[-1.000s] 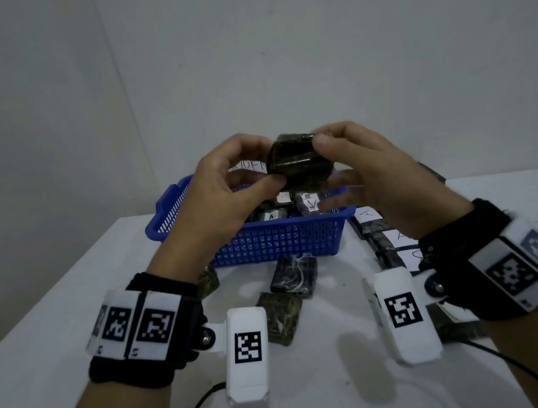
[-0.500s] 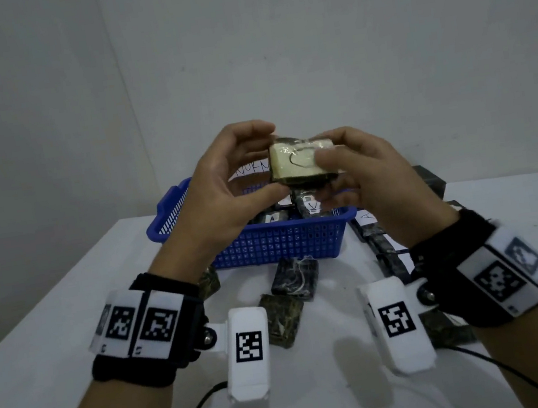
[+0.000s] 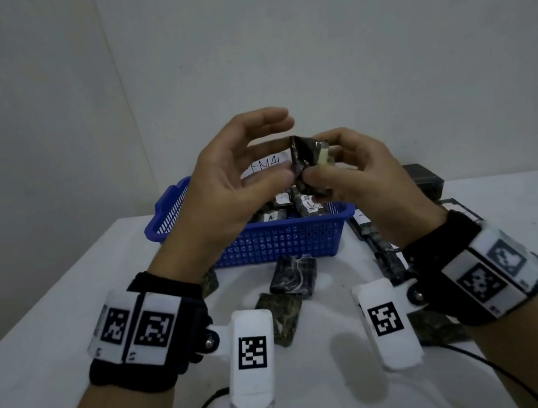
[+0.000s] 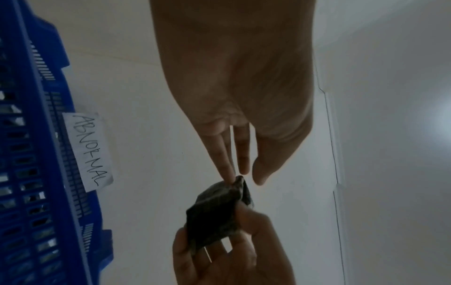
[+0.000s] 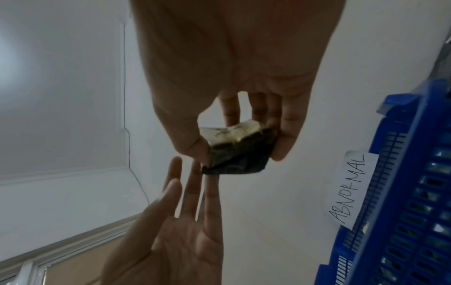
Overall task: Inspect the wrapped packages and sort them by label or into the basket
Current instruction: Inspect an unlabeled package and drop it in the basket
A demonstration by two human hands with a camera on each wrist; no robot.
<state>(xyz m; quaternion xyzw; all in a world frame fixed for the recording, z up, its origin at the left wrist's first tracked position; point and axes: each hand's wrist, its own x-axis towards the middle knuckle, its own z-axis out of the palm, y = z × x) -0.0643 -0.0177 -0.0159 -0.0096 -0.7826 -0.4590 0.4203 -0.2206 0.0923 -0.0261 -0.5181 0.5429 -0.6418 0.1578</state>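
My right hand (image 3: pixel 336 173) pinches a dark wrapped package (image 3: pixel 308 163) between thumb and fingers, held in the air above the blue basket (image 3: pixel 279 240). In the right wrist view the package (image 5: pixel 240 152) shows a pale label side facing the palm. My left hand (image 3: pixel 246 176) is spread with straight fingers beside it, one fingertip (image 4: pixel 229 177) just touching the package's corner (image 4: pixel 217 212). The basket carries a paper tag reading ABNORMAL (image 4: pixel 89 152) and holds several labelled packages.
Loose wrapped packages lie on the white table in front of the basket (image 3: pixel 293 276), (image 3: pixel 281 316). A row of labelled packages (image 3: pixel 381 250) runs along the right, partly under my right wrist. A dark box (image 3: pixel 425 180) stands at the back right. Cables trail near the front edge.
The left hand has let go of the package and spread its fingers. The right hand has turned the package, so its pale label side no longer faces the head camera.
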